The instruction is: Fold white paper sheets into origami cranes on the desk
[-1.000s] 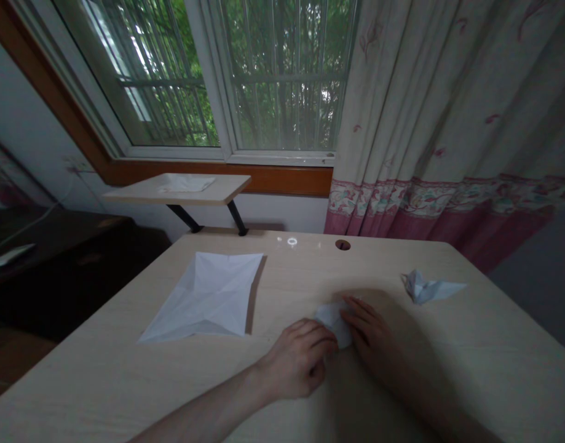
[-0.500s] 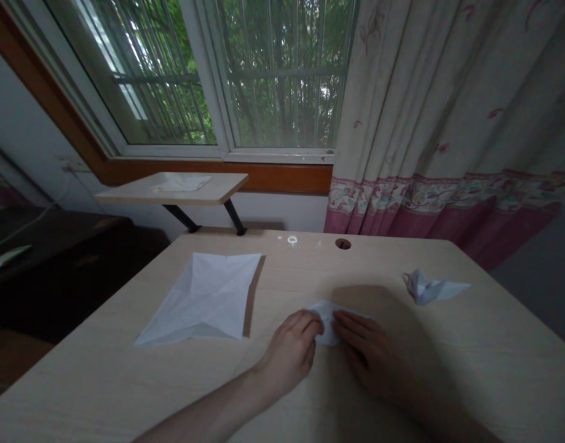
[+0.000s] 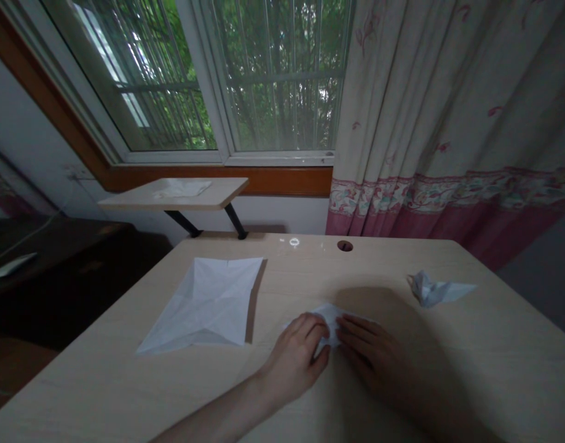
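1. A large creased sheet of white paper [image 3: 203,304] is laid flat on the left of the pale wood-grain desk [image 3: 393,249].
2. A crumpled, pointed paper shape [image 3: 434,289] is placed toward the right of the desk; its exact form is hard to make out in the dim view.
3. A round hole [image 3: 345,246] is cut near the desk's far edge.
4. A small pale side table [image 3: 222,187] on dark legs is set just beyond the desk, with a white paper square [image 3: 181,189] on top.
5. A barred window [image 3: 282,80] is seen at the far side, with foliage behind it.
6. A floral curtain [image 3: 430,123] with a pink border is hung far right.
7. A dark cabinet [image 3: 56,258] is placed left, with a pale paper strip [image 3: 10,266] on it.
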The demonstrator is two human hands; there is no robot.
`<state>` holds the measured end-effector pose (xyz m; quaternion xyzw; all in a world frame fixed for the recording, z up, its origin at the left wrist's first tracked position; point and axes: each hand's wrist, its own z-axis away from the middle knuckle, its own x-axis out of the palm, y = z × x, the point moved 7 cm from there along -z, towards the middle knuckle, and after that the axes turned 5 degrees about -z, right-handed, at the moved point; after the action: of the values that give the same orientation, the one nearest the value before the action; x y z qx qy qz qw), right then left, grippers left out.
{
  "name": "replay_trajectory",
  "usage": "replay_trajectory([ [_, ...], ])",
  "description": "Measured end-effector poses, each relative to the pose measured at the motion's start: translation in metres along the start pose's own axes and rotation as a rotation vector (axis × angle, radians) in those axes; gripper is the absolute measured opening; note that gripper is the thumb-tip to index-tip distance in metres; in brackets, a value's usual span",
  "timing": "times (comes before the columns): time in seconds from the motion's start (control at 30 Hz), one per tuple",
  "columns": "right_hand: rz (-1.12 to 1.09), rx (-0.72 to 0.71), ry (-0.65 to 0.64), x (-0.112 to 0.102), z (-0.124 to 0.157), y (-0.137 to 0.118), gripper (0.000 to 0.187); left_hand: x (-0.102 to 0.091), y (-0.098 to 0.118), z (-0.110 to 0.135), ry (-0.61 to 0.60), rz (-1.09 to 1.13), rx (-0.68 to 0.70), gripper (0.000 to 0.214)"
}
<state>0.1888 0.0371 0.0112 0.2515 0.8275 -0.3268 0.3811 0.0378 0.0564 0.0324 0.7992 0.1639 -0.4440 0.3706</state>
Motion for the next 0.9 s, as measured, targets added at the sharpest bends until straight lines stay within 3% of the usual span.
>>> replay_trajectory([
  [0.3, 0.004, -0.002, -0.009, -0.006, -0.003, -0.006, 0.036, -0.001, 0.005, 0.003, 0.01, -0.112, 0.087, 0.012],
  [0.6, -0.06, 0.033, -0.012, -0.008, -0.005, -0.008, 0.026, -0.002, 0.006, 0.004, 0.045, -0.076, 0.108, 0.011],
  [0.9, -0.216, 0.132, -0.145, -0.01, -0.016, -0.017, 0.018, 0.0, 0.007, 0.004, -0.006, -0.105, 0.075, 0.004],
])
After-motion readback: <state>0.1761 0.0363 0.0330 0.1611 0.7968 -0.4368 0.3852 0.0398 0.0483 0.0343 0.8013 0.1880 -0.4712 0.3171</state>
